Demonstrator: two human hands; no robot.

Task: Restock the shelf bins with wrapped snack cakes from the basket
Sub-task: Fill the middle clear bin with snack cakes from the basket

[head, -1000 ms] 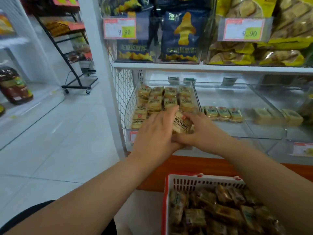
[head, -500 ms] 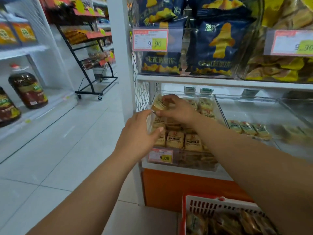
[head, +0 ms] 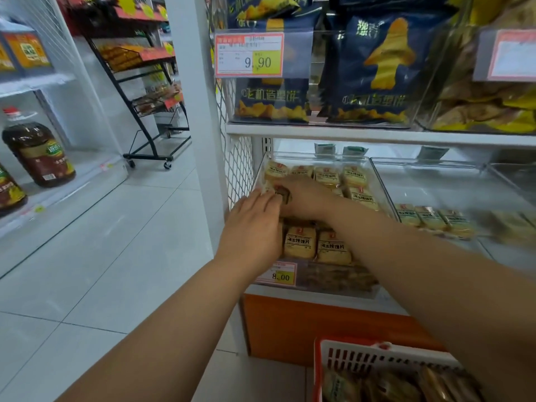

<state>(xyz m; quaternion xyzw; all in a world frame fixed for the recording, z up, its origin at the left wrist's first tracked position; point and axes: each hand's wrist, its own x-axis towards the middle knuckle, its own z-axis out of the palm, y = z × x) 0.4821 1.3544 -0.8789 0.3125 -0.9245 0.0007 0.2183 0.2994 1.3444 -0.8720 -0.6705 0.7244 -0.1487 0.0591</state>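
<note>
A clear shelf bin (head: pixel 376 181) on the lower shelf holds several yellow wrapped snack cakes (head: pixel 300 242) in rows. Both my hands are over the bin's left side. My right hand (head: pixel 310 198) grips one wrapped snack cake (head: pixel 282 194) low over the packed rows. My left hand (head: pixel 252 227) touches that same cake from the left with fairly straight fingers. The red and white basket (head: pixel 348 358) sits at the bottom right, below my right forearm, with several dark-wrapped cakes in it.
A second clear bin to the right holds three more cakes (head: pixel 429 219). Blue chip bags (head: pixel 374 68) fill the shelf above. A white shelf post (head: pixel 197 140) stands left of the bin. Across the tiled aisle are oil bottles (head: pixel 37 152) and a black wheeled rack (head: pixel 150 111).
My right hand has drawn the cake from the bin's back left corner toward the front left. My left hand has reached in and now touches it. The view shifted slightly.
</note>
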